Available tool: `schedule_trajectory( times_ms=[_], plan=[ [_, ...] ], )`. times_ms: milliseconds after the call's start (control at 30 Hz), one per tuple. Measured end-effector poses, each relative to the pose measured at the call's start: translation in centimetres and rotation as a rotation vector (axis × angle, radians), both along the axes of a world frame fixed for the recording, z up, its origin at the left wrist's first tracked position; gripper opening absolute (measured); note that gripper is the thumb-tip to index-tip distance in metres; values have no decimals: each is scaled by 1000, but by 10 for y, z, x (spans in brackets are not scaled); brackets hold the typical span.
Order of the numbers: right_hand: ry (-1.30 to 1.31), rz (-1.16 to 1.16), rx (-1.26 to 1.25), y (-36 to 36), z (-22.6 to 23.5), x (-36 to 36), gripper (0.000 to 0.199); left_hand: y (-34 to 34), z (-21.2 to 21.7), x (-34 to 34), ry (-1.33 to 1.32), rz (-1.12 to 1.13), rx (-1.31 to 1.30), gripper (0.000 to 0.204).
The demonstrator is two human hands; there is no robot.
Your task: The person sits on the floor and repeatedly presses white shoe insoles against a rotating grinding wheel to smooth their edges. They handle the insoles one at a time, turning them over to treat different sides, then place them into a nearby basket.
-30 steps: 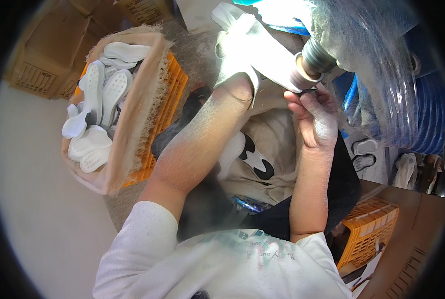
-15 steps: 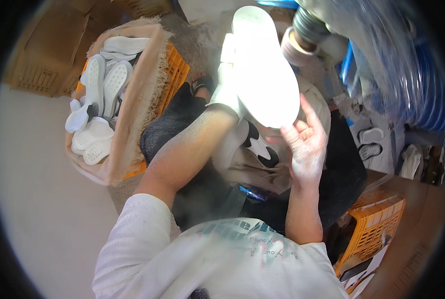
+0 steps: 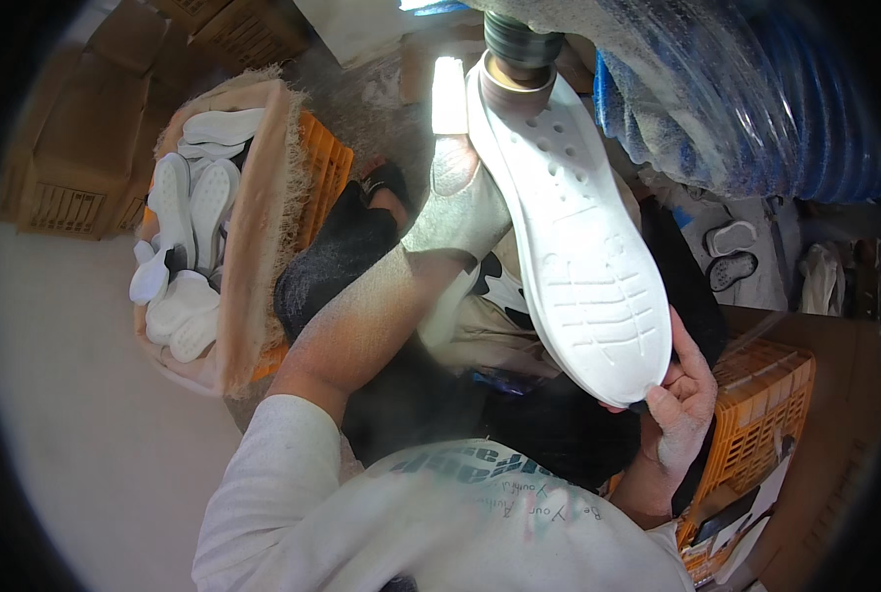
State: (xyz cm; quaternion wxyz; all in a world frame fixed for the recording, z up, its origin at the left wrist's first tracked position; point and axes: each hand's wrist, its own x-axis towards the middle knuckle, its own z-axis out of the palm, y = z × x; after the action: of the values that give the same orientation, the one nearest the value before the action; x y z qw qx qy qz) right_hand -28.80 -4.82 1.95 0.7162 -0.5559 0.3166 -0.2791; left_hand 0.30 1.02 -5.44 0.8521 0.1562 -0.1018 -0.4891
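Observation:
A white shoe sole (image 3: 583,237) is held out in front of me, with holes at its far end and moulded lines at its near end. My right hand (image 3: 682,400) pinches the near tip between thumb and fingers. Along the sole's left edge my left hand (image 3: 460,192), dusty and partly covered in pale cloth, grips from beneath; most of its fingers are hidden. One finger with a white wrap (image 3: 448,94) sticks up beside the far end. A dark round spindle with a pale wheel (image 3: 517,74) overlaps that far end; whether they touch I cannot tell.
On the left, an orange crate (image 3: 324,163) lined with beige cloth (image 3: 261,217) holds several white soles (image 3: 174,212). Clear plastic and a ribbed blue hose (image 3: 805,148) hang at upper right. Another orange crate (image 3: 756,414) stands at lower right, and cardboard boxes (image 3: 80,148) at far left.
The sole has turned from its bright, smooth-looking side to show holes and lines, and its near end has swung right and closer. My right hand has moved down and right, now gripping the tip.

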Motion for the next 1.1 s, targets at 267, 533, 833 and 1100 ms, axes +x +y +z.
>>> schedule_trajectory(
  times_ms=[267,533,833,1100],
  plan=[
    [-130,185,161,-18,-1,69,79,-4,8,25,48,179,23,74],
    [-257,524,392,25,-59,147,81,56,3,73,-88,-18,-338,77],
    [-275,485,313,48,-75,177,82,69,0,78,-117,137,-53,77],
    [-261,449,268,37,-77,176,84,71,-10,75,3,160,-84,55]
  ],
)
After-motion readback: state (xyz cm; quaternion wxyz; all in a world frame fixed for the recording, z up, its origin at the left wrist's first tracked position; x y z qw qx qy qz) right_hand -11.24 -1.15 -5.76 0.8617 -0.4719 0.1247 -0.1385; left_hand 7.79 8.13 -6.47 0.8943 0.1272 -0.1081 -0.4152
